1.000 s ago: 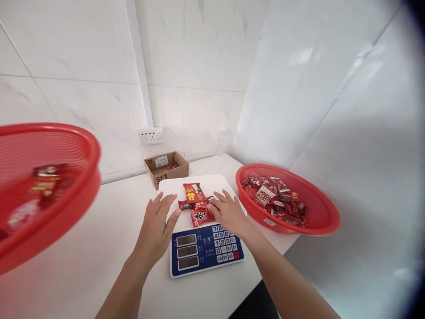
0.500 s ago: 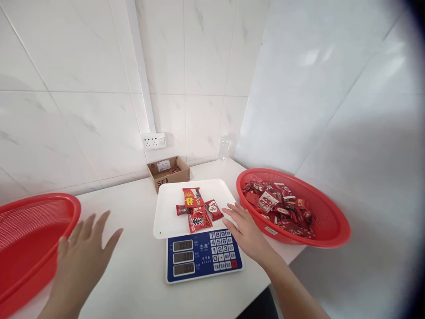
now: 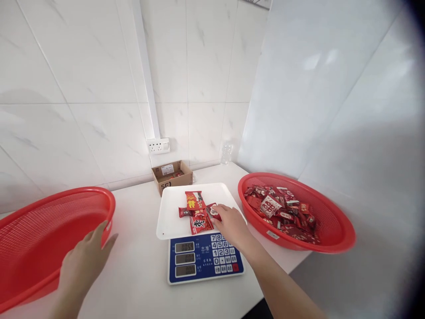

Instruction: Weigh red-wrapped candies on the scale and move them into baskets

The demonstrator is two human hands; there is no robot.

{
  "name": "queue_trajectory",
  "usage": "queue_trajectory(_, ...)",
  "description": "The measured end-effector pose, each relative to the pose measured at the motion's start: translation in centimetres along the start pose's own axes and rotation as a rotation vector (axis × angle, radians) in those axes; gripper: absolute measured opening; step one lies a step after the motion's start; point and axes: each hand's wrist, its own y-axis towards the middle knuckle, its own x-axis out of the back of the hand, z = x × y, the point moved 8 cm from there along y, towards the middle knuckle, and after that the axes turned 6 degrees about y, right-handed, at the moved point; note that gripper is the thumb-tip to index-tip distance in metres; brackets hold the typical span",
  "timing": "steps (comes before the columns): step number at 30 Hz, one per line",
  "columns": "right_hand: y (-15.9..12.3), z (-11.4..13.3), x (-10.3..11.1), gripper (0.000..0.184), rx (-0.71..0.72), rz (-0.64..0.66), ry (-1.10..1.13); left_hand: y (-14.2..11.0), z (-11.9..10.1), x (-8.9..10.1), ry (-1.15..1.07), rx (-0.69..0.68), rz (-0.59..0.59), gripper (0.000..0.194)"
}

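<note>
My left hand (image 3: 83, 261) is closed on the rim of a red plastic basket (image 3: 114, 208) at the left, thumb on the near side. The inside of this basket shows only bare red plastic. My right hand (image 3: 230, 226) reaches over the white tray (image 3: 172, 221) of a digital scale (image 3: 206, 270). Its fingers close on a small red snack packet (image 3: 213, 211) at the right of the pile, partly covering it. Beside it lie several other red packets, among them a red and yellow packet (image 3: 194, 200) and a packet with black lettering (image 3: 200, 223).
A second red basket (image 3: 345, 235) at the right holds many red packets. Behind the scale stand an open cardboard box (image 3: 175, 179) and a clear plastic bottle (image 3: 226, 153). Tiled walls with a socket (image 3: 158, 145) enclose the table's far side.
My left hand has closed on the left basket's rim, and that basket has shifted right. My right hand has moved left onto the packet at the right of the pile.
</note>
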Motion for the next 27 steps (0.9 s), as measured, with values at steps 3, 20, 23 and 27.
queue_trajectory(3,0.3,0.1,-0.3,0.036,0.002,-0.003,0.015,-1.0,-2.5,-0.8,0.009,-0.070,0.062,0.056)
queue_trajectory(20,-1.2,2.5,1.0,0.034,0.046,-0.058,0.705,-5.3,-10.7,-0.3,-0.530,-0.301,0.122,0.059)
queue_trajectory(23,-3.5,7.5,0.4,0.035,0.246,0.145,0.879,-6.8,-13.8,-0.4,-0.902,-0.337,0.291,0.060)
queue_trajectory(27,-4.8,9.7,-0.5,0.040,0.308,0.239,0.891,-6.9,-14.7,-0.1,-1.157,-0.321,0.329,0.050)
